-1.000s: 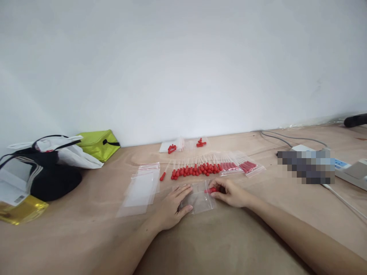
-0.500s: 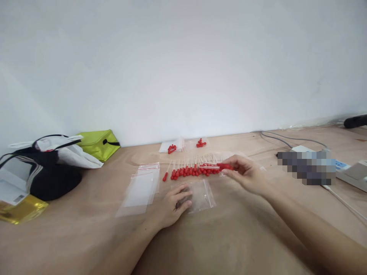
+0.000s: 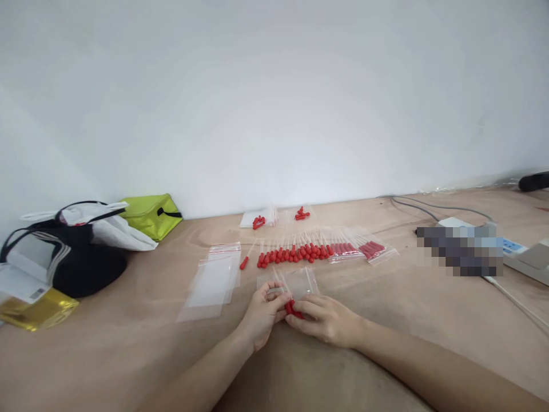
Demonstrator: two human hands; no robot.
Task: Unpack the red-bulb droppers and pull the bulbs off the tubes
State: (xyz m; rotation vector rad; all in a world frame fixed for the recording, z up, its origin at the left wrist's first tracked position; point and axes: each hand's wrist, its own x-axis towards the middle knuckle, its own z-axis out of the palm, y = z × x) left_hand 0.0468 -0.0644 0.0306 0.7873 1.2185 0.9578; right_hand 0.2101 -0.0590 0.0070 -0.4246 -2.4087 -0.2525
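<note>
Droppers (image 3: 293, 309) sit pinched between our left hand (image 3: 265, 312) and right hand (image 3: 325, 319), below centre in the frame. We see a bag (image 3: 302, 279) just above them.

Left fingers (image 3: 281, 300) now at red bulbs (image 3: 292, 308)

Indoor workspace: wooden table (image 3: 128, 320), pale wall (image 3: 274, 103), power strip (image 3: 529, 257).

The background is filled by a smooth, pale grey-white wall (image 3: 274, 114), marked at right by a faint smudge (image 3: 480, 129). It is met by a broad, light-brown, wood-grained tabletop (image 3: 141, 320), softly lit.
</note>
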